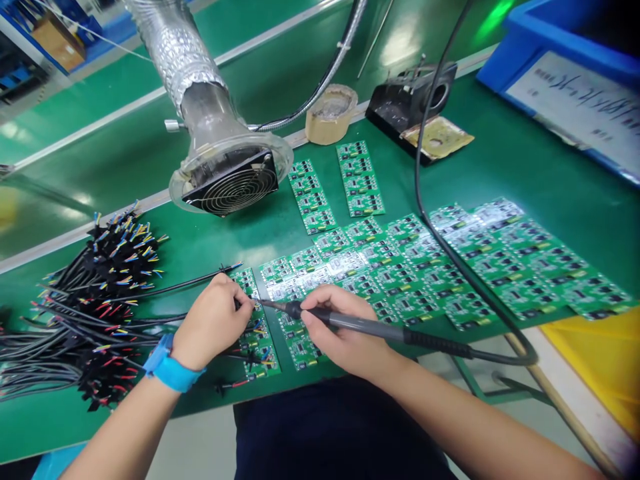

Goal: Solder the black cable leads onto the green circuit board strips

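In my right hand (345,327) is a soldering iron (367,325), held like a pen, its tip pointing left at a green circuit board strip (273,368). My left hand (215,317), with a blue band at the wrist, is closed over the upper part of that strip, fingertips close to the iron's tip. It pinches what appears to be the end of a black cable, mostly hidden by the fingers. Several black cables (175,288) with coloured wire ends run from the left onto the strip. Lower on the strip, coloured wires lie at the board pads.
A pile of cables (115,267) lies at the left. Rows of circuit boards (440,267) cover the right. A fume extractor fan (233,187) hangs above. Behind stand a tape roll (330,117), an iron stand (407,100) and a blue bin (575,73). The iron's cord (420,167) crosses the boards.
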`<state>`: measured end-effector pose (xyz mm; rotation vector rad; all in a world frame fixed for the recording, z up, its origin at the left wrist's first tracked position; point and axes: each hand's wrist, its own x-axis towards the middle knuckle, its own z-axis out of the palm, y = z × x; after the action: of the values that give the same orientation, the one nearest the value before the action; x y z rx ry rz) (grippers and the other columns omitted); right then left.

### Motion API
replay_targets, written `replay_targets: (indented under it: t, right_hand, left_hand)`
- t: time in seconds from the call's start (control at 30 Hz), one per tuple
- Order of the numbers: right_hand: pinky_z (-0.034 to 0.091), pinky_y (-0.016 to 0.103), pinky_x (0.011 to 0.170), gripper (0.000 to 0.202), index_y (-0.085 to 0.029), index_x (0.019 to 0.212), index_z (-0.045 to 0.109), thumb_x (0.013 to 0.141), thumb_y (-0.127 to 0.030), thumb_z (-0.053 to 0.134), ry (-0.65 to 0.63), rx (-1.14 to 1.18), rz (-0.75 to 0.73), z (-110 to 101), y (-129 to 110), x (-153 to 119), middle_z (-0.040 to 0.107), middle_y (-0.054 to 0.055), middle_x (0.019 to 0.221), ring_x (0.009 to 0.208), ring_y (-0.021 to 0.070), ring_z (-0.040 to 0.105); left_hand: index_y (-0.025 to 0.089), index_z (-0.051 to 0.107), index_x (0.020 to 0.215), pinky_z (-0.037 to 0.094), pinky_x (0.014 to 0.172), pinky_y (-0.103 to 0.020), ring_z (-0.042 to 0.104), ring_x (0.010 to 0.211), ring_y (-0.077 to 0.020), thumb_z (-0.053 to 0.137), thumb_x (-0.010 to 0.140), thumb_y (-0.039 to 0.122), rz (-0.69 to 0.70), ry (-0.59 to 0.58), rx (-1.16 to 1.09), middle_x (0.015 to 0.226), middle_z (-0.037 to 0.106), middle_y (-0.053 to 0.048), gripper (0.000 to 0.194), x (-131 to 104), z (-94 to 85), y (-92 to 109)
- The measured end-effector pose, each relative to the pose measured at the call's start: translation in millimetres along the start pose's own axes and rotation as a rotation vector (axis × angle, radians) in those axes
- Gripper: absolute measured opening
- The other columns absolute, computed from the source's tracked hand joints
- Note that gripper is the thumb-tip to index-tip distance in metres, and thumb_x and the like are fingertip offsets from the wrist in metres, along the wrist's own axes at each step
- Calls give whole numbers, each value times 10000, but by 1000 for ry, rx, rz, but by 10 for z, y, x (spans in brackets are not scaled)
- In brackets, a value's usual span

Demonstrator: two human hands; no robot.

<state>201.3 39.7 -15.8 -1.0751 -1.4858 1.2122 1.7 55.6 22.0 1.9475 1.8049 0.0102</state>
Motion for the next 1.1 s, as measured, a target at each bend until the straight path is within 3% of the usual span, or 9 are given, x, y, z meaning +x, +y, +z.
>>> replay_targets:
  t: [0.17,0.37,0.7,1.1]
  right_hand:
    - [355,187,374,48,-201,755,515,760,-154,524,79,71,0,-18,15,-16,489,-54,551,407,70,449]
    - [353,195,383,29,-196,770,528,759,-169,531,37,24,22,-7,10,-6,486,-52,542,413,75,451]
    - [415,211,461,34,-188,770,561,743,-188,541,4,-118,34,-1,-28,28,587,-12,628,490,98,531]
    - [414,215,461,52,-193,801,567,753,-189,548,-8,-96,12,8,-1,14,595,-8,670,496,93,524]
  left_hand:
    - [185,556,593,462,701,-329,544,744,-181,497,754,208,1,-19,9,698,521,-28,173,9,-2,10]
    - [179,557,600,469,758,-345,550,809,-192,499,767,212,22,27,23,789,517,-48,180,-18,15,19]
    - [153,587,700,456,785,-352,555,790,-181,432,826,202,-11,-34,50,855,502,-65,206,-22,-12,60]
    - [164,552,584,453,735,-318,526,797,-185,450,787,148,-13,-72,79,719,540,-61,228,73,-47,65]
